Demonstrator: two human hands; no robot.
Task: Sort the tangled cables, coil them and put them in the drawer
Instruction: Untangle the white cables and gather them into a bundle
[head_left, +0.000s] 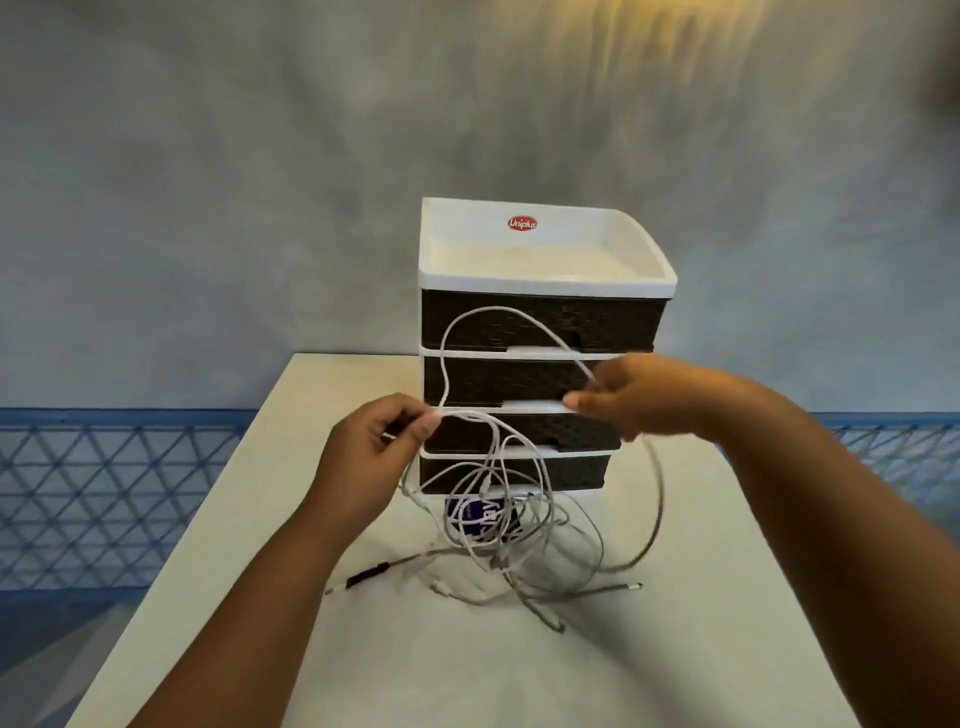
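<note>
A tangle of white and grey cables (511, 535) hangs from my hands down to the white table (270, 519). My left hand (371, 449) pinches white cable strands at its fingertips. My right hand (644, 397) pinches a white cable (470, 317) that arcs up between both hands in front of the drawers. A grey cable (655, 499) loops down from the right hand. Behind the tangle stands a drawer unit (540, 322) with dark woven fronts and a white top tray; all its drawers look shut.
A small blue and white box (480, 512) sits at the foot of the drawer unit, behind the cables. Loose cable ends with plugs (363, 577) lie on the table in front. A blue lattice railing (104, 483) runs behind the table on both sides.
</note>
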